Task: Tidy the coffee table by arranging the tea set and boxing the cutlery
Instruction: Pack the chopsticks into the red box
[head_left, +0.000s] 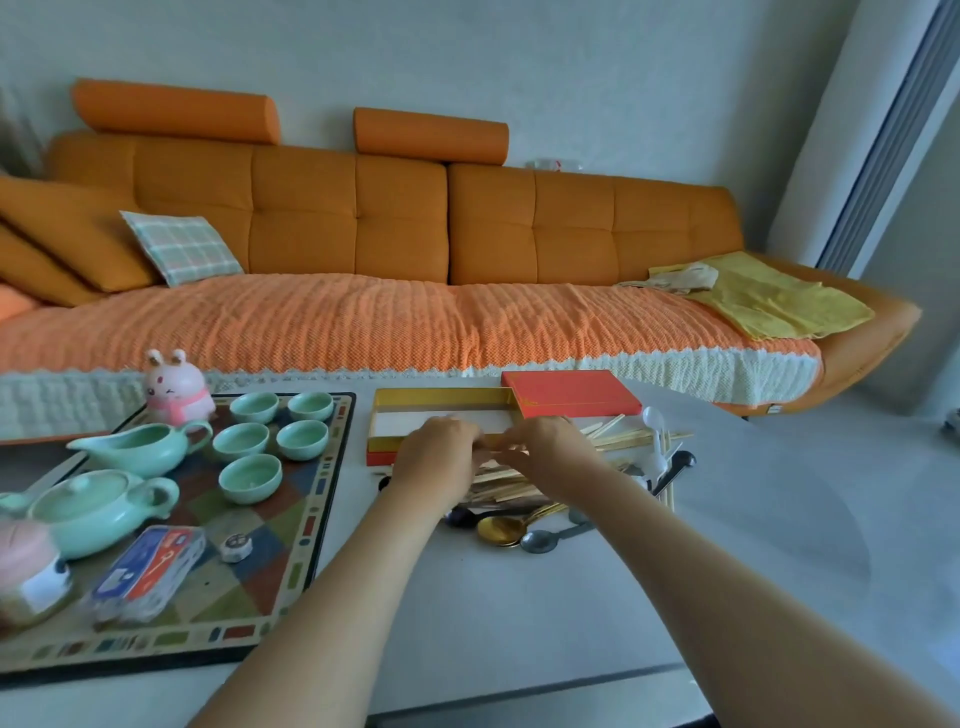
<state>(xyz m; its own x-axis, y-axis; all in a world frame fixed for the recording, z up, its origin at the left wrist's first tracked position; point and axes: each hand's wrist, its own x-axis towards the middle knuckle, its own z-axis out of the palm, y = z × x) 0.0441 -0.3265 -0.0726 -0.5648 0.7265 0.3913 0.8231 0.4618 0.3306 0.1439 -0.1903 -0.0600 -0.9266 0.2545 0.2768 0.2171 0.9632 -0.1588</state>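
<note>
Pinches chopsticks (501, 480) with left hand (439, 457) and right hand (545, 451) (open box (441, 397) just behind), likely risking scatter through loose grip.

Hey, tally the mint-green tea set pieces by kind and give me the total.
Cups: 5
Pitcher: 1
Lidded teapot: 1
Total: 7

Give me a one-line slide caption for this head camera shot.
Left hand and right hand hold chopsticks by the open box; spoons lie nearer, teacups sit on the tray.
</note>
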